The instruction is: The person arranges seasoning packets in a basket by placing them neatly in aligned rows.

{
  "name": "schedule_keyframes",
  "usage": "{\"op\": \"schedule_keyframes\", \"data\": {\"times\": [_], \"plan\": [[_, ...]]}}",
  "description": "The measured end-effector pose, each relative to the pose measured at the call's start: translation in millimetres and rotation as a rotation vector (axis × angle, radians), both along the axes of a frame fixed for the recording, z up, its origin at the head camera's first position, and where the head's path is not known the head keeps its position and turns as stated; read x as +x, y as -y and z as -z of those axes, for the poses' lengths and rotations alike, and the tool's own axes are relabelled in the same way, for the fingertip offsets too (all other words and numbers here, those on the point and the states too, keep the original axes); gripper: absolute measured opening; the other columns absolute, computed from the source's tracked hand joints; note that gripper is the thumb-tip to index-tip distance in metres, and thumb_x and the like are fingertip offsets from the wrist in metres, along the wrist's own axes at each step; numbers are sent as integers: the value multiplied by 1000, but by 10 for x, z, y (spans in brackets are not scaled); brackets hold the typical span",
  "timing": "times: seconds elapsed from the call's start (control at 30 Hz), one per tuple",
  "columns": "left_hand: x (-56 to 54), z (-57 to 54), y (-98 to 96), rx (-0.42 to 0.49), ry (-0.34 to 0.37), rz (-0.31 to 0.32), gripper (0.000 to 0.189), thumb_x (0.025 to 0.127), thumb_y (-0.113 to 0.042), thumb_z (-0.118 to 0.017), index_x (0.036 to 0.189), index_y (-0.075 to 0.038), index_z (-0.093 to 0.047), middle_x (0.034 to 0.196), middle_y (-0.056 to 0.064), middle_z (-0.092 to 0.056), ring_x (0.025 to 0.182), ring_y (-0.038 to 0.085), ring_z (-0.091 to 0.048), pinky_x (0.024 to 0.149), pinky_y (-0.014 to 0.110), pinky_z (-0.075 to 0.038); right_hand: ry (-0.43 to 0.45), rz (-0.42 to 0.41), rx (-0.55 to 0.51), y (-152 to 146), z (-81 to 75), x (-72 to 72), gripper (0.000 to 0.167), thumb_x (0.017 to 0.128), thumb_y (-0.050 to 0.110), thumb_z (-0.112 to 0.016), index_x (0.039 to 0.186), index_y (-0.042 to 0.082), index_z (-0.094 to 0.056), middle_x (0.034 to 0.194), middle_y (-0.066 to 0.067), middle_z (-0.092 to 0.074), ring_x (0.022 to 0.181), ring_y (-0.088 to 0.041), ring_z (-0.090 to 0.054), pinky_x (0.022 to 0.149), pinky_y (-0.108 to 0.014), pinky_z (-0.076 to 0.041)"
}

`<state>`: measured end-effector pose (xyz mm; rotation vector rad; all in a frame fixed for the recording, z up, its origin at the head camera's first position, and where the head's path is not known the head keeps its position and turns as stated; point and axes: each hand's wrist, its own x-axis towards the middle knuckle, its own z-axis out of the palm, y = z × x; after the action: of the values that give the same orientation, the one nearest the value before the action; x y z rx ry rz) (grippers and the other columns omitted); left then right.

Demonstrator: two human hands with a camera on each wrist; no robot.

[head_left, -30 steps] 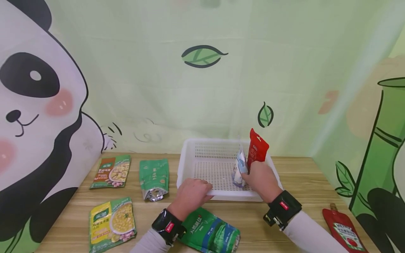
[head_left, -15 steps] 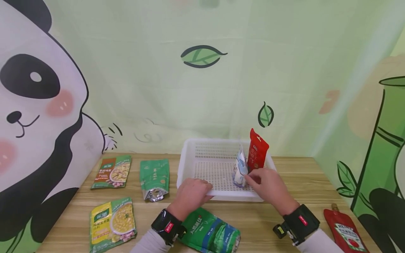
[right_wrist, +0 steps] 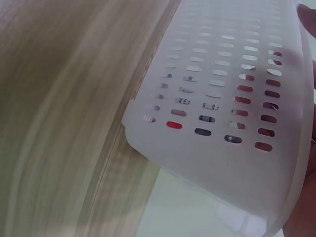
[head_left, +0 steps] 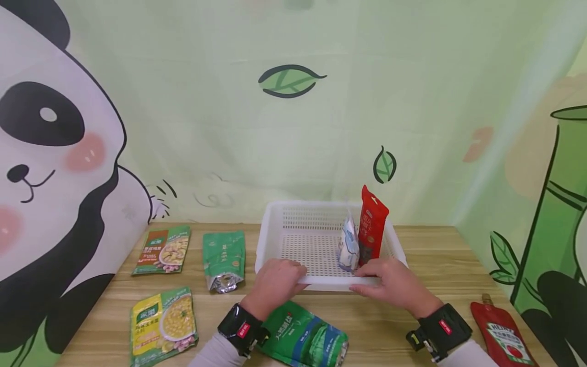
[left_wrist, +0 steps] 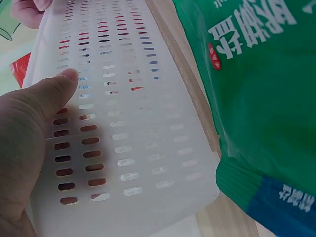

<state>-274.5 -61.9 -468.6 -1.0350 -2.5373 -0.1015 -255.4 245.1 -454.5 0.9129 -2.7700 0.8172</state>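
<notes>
A white perforated plastic basket (head_left: pixel 321 283) stands on the wooden table. At its front rim, left of the middle, my left hand (head_left: pixel 277 283) grips with the thumb outside, as the left wrist view shows; its fingers show through the slots. My right hand (head_left: pixel 395 285) holds the same rim further right, thumb outside and fingers over the edge. In the basket's right part a red packet (head_left: pixel 372 224) stands upright, leaning slightly. Close beside it on the left is a white and blue packet (head_left: pixel 349 245). The right hand partly hides the red packet's lower end.
A large green pouch (head_left: pixel 304 336) lies in front of the basket, near my left wrist. To the left lie a green pouch (head_left: pixel 223 260), a brown and green packet (head_left: pixel 162 248) and a yellow packet (head_left: pixel 163 325). A red ketchup pouch (head_left: pixel 502 331) lies far right.
My right hand has let go of the packets inside the basket, moved back toward me and taken hold of the front rim. My left hand has stayed on the rim.
</notes>
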Motion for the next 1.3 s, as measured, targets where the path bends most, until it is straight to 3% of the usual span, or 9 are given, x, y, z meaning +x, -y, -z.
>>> {"op": "schedule_keyframes", "data": {"times": [0.17, 0.4, 0.5, 0.63, 0.83, 1.07, 1.13, 1.2, 1.3], "plan": [[4, -15, 11, -9, -3, -16, 23, 92, -35, -85, 85, -18, -73, 80, -7, -74, 67, 14, -68, 55, 27, -47, 8, 9, 29, 25, -14, 9, 33, 94, 50, -81, 113, 23, -84, 99, 20, -77, 79, 5, -64, 77, -23, -60], [-2, 5, 31, 9, -37, -8, 28, 91, -40, -85, 82, -18, -70, 78, -8, -71, 65, 13, -66, 53, 28, -46, -61, 71, 150, 72, -36, -17, 26, 86, 25, -92, 110, 18, -86, 95, 13, -78, 78, 1, -63, 77, -22, -59], [-6, 16, 42, 27, -46, 8, 29, 91, -41, -85, 80, -19, -69, 77, -8, -68, 64, 13, -63, 53, 28, -45, -111, 97, 206, 95, -46, -24, 24, 83, 22, -94, 105, 16, -87, 91, 10, -79, 75, -1, -62, 75, -22, -59], [9, 13, 77, 88, -122, 68, 27, 90, -40, -85, 84, -18, -71, 80, -7, -69, 71, 12, -63, 64, 29, -50, -204, 102, 244, 117, -42, -29, 21, 81, 22, -96, 98, 15, -87, 88, 6, -79, 71, -4, -60, 72, -24, -58], [92, 0, 183, 197, -285, 130, 36, 86, -42, -87, 102, -15, -72, 97, -3, -69, 92, 17, -62, 86, 33, -53, -256, 95, 257, 126, -35, -39, 19, 81, 21, -96, 95, 15, -85, 87, 5, -79, 70, -5, -60, 73, -26, -59], [334, 38, 362, 280, -408, 220, 23, 92, -34, -78, 96, -14, -69, 94, -3, -65, 88, 16, -59, 81, 31, -52, -277, 83, 246, 105, -7, -50, 17, 81, 21, -96, 87, 17, -81, 83, 7, -77, 68, -4, -56, 67, -23, -53], [443, 66, 424, 258, -387, 226, 19, 94, -32, -75, 94, -14, -70, 91, -3, -64, 86, 15, -58, 78, 29, -52, -261, 85, 236, 103, 6, -43, 17, 81, 20, -96, 87, 17, -81, 83, 7, -77, 67, -4, -55, 66, -22, -51], [558, 102, 489, 227, -334, 189, 18, 93, -30, -78, 91, -14, -70, 90, -3, -65, 85, 16, -59, 77, 30, -53, -235, 90, 218, 106, 19, -30, 16, 81, 19, -95, 89, 16, -82, 83, 7, -77, 67, -3, -56, 66, -21, -52], [732, 165, 580, 172, -166, 12, 23, 89, -31, -84, 91, -12, -71, 89, -1, -67, 84, 16, -62, 77, 33, -56, -206, 96, 195, 120, 46, -8, 15, 81, 18, -96, 89, 15, -82, 82, 7, -77, 67, -3, -56, 65, -20, -51]]}}
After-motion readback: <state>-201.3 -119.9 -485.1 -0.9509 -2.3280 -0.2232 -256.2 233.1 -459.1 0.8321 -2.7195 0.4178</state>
